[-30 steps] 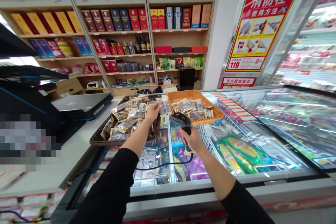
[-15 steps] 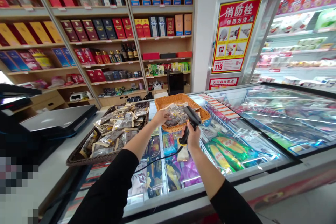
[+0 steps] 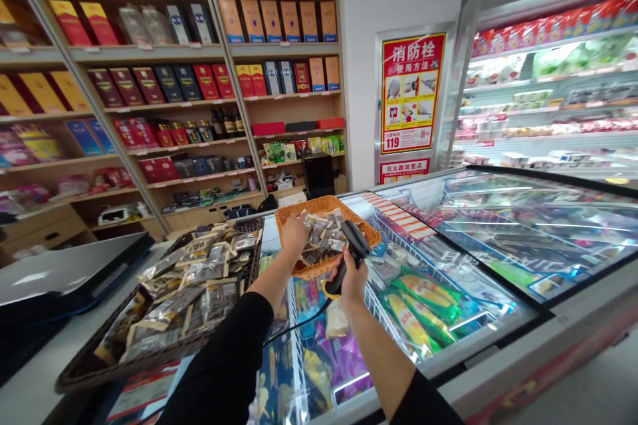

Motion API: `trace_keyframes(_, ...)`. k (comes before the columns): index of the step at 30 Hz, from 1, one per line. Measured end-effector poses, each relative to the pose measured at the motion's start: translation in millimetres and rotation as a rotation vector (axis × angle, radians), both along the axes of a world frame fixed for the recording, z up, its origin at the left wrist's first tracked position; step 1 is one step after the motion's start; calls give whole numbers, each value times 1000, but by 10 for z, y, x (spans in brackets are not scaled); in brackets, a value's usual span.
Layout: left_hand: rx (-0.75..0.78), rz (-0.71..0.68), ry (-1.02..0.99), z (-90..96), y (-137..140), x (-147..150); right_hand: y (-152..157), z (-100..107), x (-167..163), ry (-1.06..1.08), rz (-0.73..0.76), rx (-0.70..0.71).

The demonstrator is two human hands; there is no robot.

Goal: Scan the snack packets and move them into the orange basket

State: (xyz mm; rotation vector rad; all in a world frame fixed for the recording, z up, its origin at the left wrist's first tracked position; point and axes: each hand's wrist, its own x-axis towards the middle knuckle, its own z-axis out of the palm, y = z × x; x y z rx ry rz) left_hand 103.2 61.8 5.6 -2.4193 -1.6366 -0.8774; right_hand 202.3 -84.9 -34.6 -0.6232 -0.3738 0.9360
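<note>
My left hand [image 3: 295, 234] reaches into the orange wicker basket [image 3: 366, 234] and its fingers rest on the clear snack packets [image 3: 323, 239] piled there; whether it grips one I cannot tell. My right hand [image 3: 353, 279] holds a black barcode scanner [image 3: 351, 246] with a yellow collar, its head pointing at the same packets. A black cable runs from the scanner back under my left arm. To the left, a dark wicker basket [image 3: 90, 365] holds several more snack packets [image 3: 184, 285].
Both baskets sit on the glass lid of a chest freezer [image 3: 448, 292] full of frozen goods. A dark till unit [image 3: 60, 275] stands at left. Shelves of boxed bottles [image 3: 189, 86] line the back wall; a chilled display [image 3: 548, 93] stands at right.
My left hand moved from the dark basket to the orange basket. The scanner moved up beside it, pointing at the packets. My view shifted right and down.
</note>
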Motion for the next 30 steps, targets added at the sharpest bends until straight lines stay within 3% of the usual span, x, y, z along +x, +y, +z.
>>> trace_keyframes(3,59,-331,200,61,-73,-24,-8,19,-5,28,-16,-2)
trace_keyframes(6,-62,-557,493,66,-136,-42,-29,48,-16,32,-22,8)
trace_keyframes(9,-218,-494,638,27,-133,-31,-57,67,-21,25,-9,16)
trace_keyframes(13,-304,-389,598,-2,20,-5,-57,51,-23,11,-22,19)
trace_keyframes(23,-171,-4,372,-135,334,126,63,-33,-38,-29,-71,-1)
trace_keyframes(25,-188,-34,341,-97,334,115,64,-42,-47,-34,-44,-18)
trace_keyframes(30,-159,-285,219,196,199,-150,31,-78,-97,-148,21,-35)
